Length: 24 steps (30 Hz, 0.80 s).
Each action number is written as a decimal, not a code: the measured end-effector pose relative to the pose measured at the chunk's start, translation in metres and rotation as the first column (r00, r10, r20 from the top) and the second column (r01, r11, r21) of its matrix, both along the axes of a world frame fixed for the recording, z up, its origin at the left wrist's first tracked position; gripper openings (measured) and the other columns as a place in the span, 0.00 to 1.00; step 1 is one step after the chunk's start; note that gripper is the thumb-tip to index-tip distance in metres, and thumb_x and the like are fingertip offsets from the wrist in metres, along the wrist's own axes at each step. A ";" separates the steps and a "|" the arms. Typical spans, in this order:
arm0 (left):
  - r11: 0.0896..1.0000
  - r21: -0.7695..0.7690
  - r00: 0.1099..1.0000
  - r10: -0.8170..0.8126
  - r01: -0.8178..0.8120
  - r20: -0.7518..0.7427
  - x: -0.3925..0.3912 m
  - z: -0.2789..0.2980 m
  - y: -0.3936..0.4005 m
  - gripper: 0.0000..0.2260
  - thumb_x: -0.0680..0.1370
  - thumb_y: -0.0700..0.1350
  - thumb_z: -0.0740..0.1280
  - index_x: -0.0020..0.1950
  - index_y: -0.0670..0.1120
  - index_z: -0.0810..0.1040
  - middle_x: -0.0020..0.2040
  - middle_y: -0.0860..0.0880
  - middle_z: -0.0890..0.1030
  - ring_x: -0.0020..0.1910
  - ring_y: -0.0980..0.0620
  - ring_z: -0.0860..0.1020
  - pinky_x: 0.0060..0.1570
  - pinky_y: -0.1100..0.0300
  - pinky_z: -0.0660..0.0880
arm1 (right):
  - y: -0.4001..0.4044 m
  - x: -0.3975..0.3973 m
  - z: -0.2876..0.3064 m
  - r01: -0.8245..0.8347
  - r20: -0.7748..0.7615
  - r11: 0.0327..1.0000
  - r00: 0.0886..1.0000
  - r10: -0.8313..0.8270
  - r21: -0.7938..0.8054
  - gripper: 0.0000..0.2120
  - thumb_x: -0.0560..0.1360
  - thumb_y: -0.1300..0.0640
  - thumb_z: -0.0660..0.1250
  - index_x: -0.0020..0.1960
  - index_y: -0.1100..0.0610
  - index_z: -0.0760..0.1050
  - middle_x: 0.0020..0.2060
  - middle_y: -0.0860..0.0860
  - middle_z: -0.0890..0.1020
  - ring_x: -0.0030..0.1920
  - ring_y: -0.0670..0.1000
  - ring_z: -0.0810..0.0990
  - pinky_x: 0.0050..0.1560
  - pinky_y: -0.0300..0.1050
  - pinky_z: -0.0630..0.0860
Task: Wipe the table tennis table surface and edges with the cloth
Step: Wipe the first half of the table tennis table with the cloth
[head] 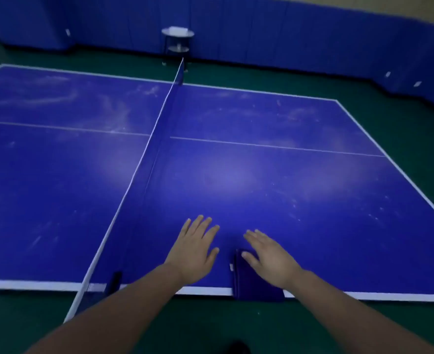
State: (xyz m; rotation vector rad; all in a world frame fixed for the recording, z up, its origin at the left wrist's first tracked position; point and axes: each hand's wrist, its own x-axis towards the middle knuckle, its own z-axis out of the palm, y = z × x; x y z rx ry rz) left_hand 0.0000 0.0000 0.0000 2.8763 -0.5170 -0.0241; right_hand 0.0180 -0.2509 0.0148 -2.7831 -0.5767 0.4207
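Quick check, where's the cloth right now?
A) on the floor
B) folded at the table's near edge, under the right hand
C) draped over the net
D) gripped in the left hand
B: the folded blue cloth lies on the table at its near edge, partly overhanging, with the right hand spread above it; the left hand holds nothing.

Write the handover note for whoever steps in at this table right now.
Left hand: open, fingers straight, over bare table, holding nothing.
Right hand: open, over the folded blue cloth, not gripping it.
Cloth lies at the table's near edge, just right of the net, overhanging slightly.
Done: no clear wiping; smudges show on both halves.
Left: grip cloth, wipe surface and edges.
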 end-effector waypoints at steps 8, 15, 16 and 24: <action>0.988 0.035 0.959 0.153 -0.149 -0.237 -0.021 -0.087 -0.009 0.28 0.84 0.58 0.51 0.83 0.51 0.53 0.83 0.48 0.50 0.82 0.48 0.43 0.77 0.51 0.35 | -0.033 0.009 -0.100 -0.132 -0.220 0.980 0.971 0.098 -0.147 0.33 0.82 0.37 0.55 0.81 0.50 0.55 0.81 0.46 0.52 0.81 0.47 0.45 0.78 0.44 0.45; 0.950 -0.048 0.921 0.284 -0.307 -0.268 -0.033 -0.124 -0.023 0.22 0.82 0.51 0.63 0.74 0.46 0.73 0.76 0.45 0.70 0.78 0.44 0.63 0.77 0.45 0.52 | -0.062 0.029 -0.154 -0.236 -0.158 0.938 0.967 0.201 -0.255 0.47 0.69 0.19 0.44 0.81 0.42 0.49 0.81 0.48 0.39 0.79 0.58 0.34 0.76 0.62 0.32; 0.943 -0.043 0.918 0.310 -0.330 -0.247 -0.036 -0.127 -0.024 0.22 0.81 0.52 0.61 0.72 0.45 0.75 0.74 0.44 0.72 0.76 0.42 0.66 0.76 0.44 0.56 | -0.063 0.027 -0.157 -0.243 -0.155 0.940 0.965 0.210 -0.240 0.48 0.69 0.18 0.43 0.81 0.43 0.51 0.81 0.50 0.42 0.80 0.60 0.37 0.76 0.64 0.33; 0.892 0.017 0.848 0.436 -0.452 -0.303 -0.054 -0.143 -0.017 0.28 0.81 0.57 0.49 0.76 0.45 0.70 0.78 0.46 0.66 0.80 0.46 0.57 0.79 0.48 0.48 | -0.058 0.015 -0.173 -0.179 0.019 0.969 0.983 0.185 -0.167 0.34 0.77 0.29 0.52 0.73 0.49 0.73 0.71 0.58 0.73 0.68 0.63 0.71 0.71 0.70 0.59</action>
